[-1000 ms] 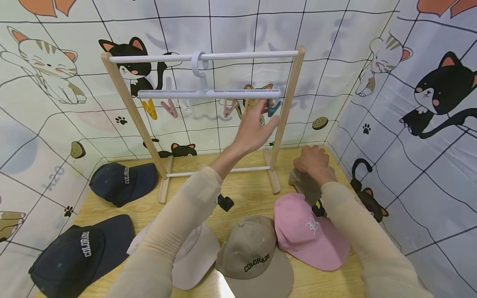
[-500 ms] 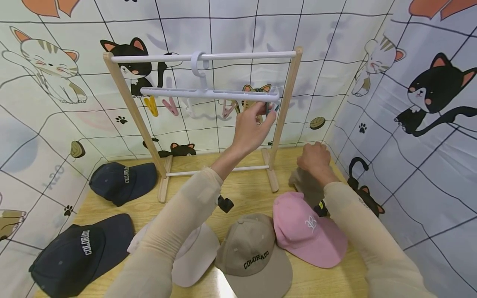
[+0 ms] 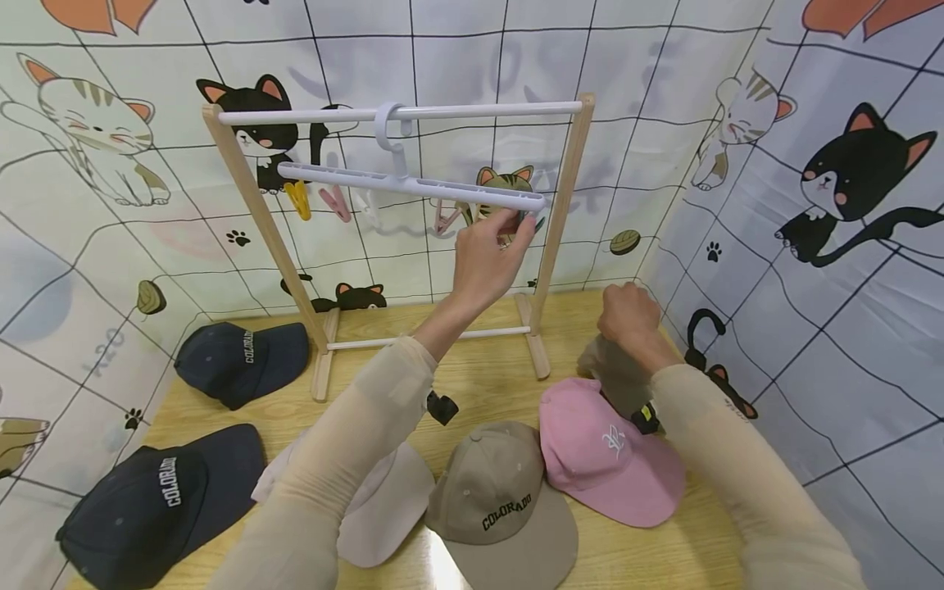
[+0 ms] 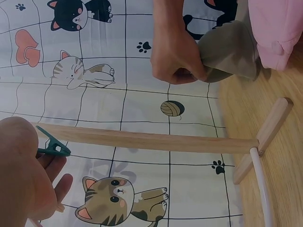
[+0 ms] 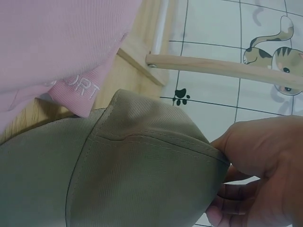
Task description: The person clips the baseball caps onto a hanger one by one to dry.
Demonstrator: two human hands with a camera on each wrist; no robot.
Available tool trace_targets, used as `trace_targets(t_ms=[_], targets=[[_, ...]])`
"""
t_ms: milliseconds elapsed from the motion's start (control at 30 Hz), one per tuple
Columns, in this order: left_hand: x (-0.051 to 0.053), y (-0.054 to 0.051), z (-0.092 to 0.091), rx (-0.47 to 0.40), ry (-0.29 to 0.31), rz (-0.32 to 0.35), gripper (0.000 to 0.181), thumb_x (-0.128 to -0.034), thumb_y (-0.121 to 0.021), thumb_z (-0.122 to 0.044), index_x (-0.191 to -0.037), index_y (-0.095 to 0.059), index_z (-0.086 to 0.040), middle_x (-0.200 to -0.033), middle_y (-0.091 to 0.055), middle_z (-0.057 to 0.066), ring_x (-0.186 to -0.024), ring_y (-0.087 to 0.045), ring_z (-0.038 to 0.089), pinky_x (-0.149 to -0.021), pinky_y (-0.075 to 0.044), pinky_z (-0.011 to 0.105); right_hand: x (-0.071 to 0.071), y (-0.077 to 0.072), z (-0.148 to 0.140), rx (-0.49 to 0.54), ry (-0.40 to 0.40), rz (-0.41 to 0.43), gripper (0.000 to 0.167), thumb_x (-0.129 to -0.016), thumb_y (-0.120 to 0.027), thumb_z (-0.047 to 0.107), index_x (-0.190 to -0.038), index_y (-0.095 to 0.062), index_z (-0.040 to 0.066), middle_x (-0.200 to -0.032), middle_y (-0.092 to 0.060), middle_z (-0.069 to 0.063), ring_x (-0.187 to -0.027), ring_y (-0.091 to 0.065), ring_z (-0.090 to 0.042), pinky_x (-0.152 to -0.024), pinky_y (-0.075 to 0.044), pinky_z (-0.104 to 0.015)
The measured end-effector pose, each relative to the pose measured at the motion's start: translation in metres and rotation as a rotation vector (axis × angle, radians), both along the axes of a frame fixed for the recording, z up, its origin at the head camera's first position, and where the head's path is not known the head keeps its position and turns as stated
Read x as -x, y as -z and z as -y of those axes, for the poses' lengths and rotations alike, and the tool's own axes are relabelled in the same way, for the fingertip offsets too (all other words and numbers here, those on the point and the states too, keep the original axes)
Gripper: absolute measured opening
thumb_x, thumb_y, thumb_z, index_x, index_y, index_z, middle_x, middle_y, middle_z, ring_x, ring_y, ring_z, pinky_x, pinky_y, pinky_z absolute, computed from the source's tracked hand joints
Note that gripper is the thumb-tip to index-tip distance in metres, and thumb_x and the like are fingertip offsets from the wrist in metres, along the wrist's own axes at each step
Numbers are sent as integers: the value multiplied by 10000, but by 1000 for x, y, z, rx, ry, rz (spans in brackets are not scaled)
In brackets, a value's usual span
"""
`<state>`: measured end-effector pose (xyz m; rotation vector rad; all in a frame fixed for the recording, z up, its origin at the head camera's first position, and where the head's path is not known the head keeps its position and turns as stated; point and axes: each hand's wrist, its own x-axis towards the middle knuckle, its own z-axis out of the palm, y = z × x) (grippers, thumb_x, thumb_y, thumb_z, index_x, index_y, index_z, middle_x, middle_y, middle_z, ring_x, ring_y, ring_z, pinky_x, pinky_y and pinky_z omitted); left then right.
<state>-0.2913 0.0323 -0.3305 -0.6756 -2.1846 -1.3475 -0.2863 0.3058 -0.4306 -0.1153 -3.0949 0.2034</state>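
Teal clip [image 4: 64,151] pinched in its grasp, the left hand [image 3: 485,260] sits at the low end of the sloping white hanger [image 3: 428,188]. Toward four o'clock, the right hand [image 3: 633,321] grips a taupe cap [image 3: 618,377]; a pink cap [image 3: 590,459] lies at that cap's six o'clock.

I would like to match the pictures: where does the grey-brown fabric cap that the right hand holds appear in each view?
Head: the grey-brown fabric cap is right of centre, just below the right hand.
Left wrist: the grey-brown fabric cap is at the upper right, beside the right hand.
Right wrist: the grey-brown fabric cap is large, across the lower left and middle.
Shared landmark: the pink fabric cap, next to it in every view.
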Motion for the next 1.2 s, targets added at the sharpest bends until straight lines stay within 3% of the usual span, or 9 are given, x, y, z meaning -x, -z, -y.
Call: trace_targets(t_ms=[300,533,667,933,1200], targets=[[1,2,5,4,13,-23,268,-1133,-652,-263,-1230,-827,-85,-1200,-880,78,-1119,-856,229,-953,-670,439,-21,-17,-2,-34,-106,-58,120,-992,-607,-14,-922,-695,-55,-1092,-669,-359,-995,-697,-546,-745,-611,-700],[1,0,7,16,13,-49,256,-1127,-660,-254,-1211,-830,-82,-1182,-883,79,-1103,-860,229,-937,-665,428,-39,-35,-7,-49,-126,-86,371,-1112,-587,74,-1335,-596,-222,-1271,-598,-431,-1128,-658,-619,-793,-605,-737],[-1,-1,7,25,23,-52,249,-1127,-661,-245,-1194,-830,-75,-1169,-885,84,-1098,-858,232,-930,-657,419,-48,-41,-16,-34,-124,-158,356,-1145,-574,97,-1327,-570,-208,-1255,-589,-430,-1068,-651,-632,-729,-579,-736],[0,-1,7,28,23,-75,238,-1123,-661,-236,-1167,-831,-76,-1138,-888,81,-1066,-861,226,-910,-652,399,-63,-48,-31,1,-145,-334,232,-1127,-632,66,-1136,-556,-153,-1066,-591,-366,-854,-641,-586,-561,-517,-682],[-1,-1,6,25,31,-81,247,-1121,-660,-214,-1197,-831,-54,-1131,-887,94,-1045,-860,234,-886,-656,395,-76,-60,-39,38,-166,-397,250,-1164,-581,84,-1160,-585,-165,-1059,-636,-383,-807,-665,-537,-594,-540,-632]])
